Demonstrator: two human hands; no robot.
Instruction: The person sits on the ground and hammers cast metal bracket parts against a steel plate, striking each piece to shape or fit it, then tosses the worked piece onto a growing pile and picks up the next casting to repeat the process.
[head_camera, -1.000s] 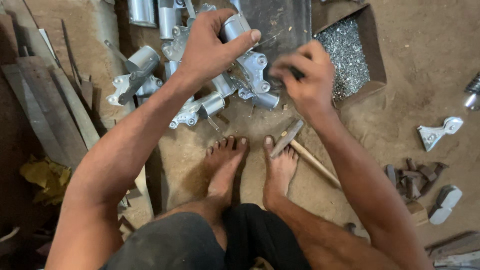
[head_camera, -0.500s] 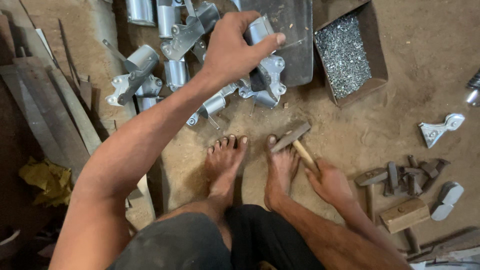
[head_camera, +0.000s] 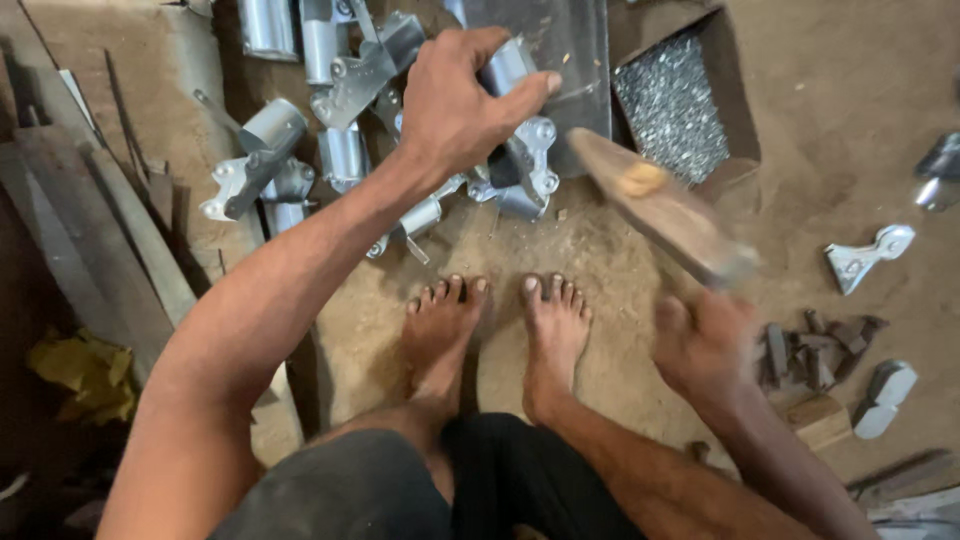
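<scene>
While the person squats barefoot on the dirt floor (head_camera: 640, 290), the hazards run across the scene from left to right. At far left lie wood strips (head_camera: 90, 230) and a yellow scrap (head_camera: 85, 375), well apart from the hands and no concern. Next comes a heap of brackets (head_camera: 300, 160), grey metal tubes with flanged ears, lying loose and overlapping; I judge that a jolt could shift them or roll one toward the toes (head_camera: 450, 290), which sit just beside the pile.

The left hand (head_camera: 455, 105) is curled over one bracket (head_camera: 515, 120) at the heap's right edge, thumb stretched along its top and fingers wrapped round the far side, pinning it against a dark plate (head_camera: 570, 60). That thumb lies on the very piece being held, so a blow landing off centre would likely catch it.

Further right, the right hand (head_camera: 705, 345) is closed round the handle of a hammer (head_camera: 665, 205), raised and blurred with motion, its head over the ground between the bracket and a box of nails (head_camera: 680, 105). A loose grip or glancing hit could, I think, send the head skidding onto the left hand's knuckles or down to the bare feet (head_camera: 500, 330) directly below. The open box stands near enough that a wide swing might tip it.

At far right, small wood blocks (head_camera: 810, 350) and stray metal pieces (head_camera: 870, 255) lie apart.
</scene>
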